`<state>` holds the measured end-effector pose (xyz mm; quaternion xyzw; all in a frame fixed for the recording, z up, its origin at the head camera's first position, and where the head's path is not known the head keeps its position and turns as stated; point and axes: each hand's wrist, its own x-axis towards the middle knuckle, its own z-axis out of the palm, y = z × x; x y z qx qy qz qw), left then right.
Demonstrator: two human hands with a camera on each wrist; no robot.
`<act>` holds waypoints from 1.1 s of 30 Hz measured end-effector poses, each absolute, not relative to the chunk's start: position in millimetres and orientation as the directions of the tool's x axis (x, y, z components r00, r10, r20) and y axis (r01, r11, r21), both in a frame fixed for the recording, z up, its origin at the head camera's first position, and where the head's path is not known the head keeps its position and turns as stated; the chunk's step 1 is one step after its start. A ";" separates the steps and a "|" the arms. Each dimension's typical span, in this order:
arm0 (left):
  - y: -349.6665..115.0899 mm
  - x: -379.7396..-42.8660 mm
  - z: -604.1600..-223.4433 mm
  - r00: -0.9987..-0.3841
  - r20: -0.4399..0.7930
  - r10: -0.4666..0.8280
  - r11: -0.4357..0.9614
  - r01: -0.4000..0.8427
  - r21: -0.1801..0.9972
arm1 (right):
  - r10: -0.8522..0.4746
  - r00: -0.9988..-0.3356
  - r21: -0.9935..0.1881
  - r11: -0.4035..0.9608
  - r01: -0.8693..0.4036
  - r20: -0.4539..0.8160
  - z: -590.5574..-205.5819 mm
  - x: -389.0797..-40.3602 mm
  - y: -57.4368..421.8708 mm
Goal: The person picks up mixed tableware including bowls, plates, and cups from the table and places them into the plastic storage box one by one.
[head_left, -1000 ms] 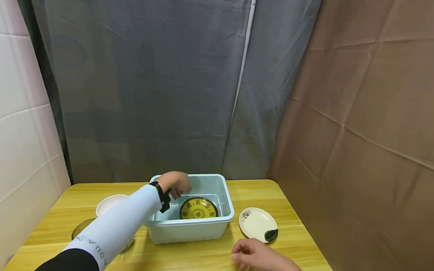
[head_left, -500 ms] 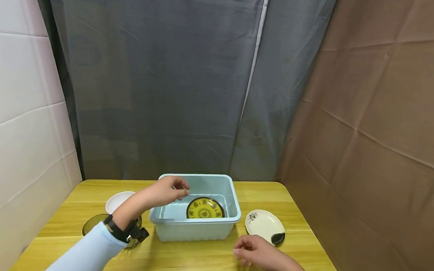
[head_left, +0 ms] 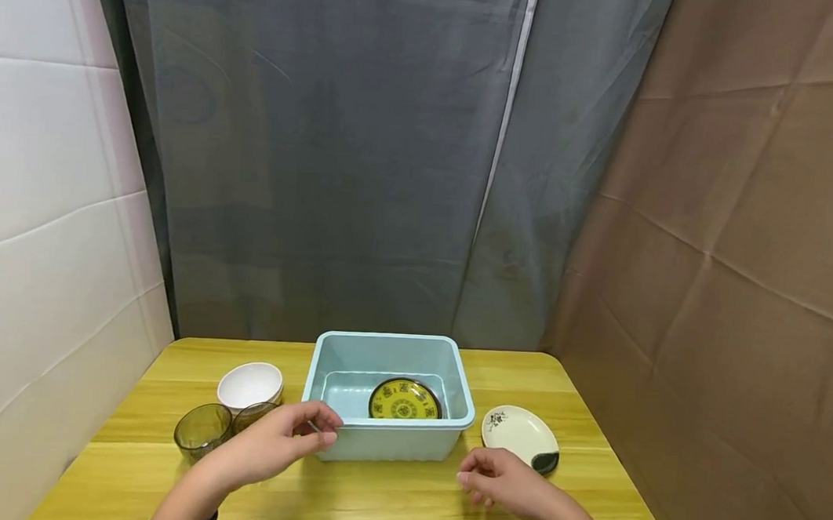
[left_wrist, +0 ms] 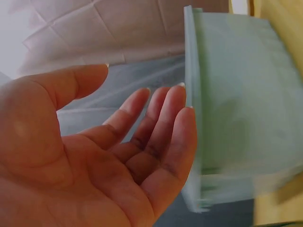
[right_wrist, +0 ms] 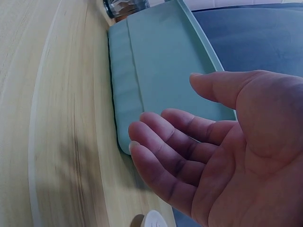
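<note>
My left hand [head_left: 276,441], its fingers relaxed and holding nothing, hovers at the front left corner of a light blue plastic basin [head_left: 386,443]. In the left wrist view the palm shows bare, with the fingertips close to the basin rim [left_wrist: 191,109]; whether they touch cannot be told. Inside the basin lies a yellow patterned plate [head_left: 405,401] with a dark edge. My right hand [head_left: 511,485] hangs loosely curled over the table, right of the basin's front, with nothing in it. Just behind it sits a cream saucer [head_left: 516,434] with a floral print and a black patch.
Left of the basin stand a white bowl [head_left: 250,385] and two dark glass cups, one cup [head_left: 203,428] in full sight, the other cup [head_left: 253,415] partly behind my left hand. Curtains close off the back and both sides of the wooden table [head_left: 390,502].
My left hand has come out of the basin, back toward me, to its front left corner. The right hand stays nearly in place. The head view has shifted slightly left.
</note>
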<state>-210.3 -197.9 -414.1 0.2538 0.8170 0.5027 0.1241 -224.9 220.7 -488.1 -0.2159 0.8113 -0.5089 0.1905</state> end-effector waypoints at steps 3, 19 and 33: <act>-202.3 -204.8 -438.2 -0.835 -0.003 0.550 0.304 0.197 0.932 | -0.543 -0.835 -0.909 0.387 -0.157 -0.087 -489.3 -224.3 221.2; -210.5 -202.5 -499.5 -0.870 -0.103 0.481 0.293 0.049 0.955 | -0.506 -0.858 -0.912 0.386 -0.136 -0.086 -497.9 -222.9 228.7; -210.7 -203.2 -508.1 -0.861 -0.104 0.498 0.300 0.059 0.952 | -0.120 -0.990 -0.701 0.700 -0.136 0.073 -499.2 -273.0 285.4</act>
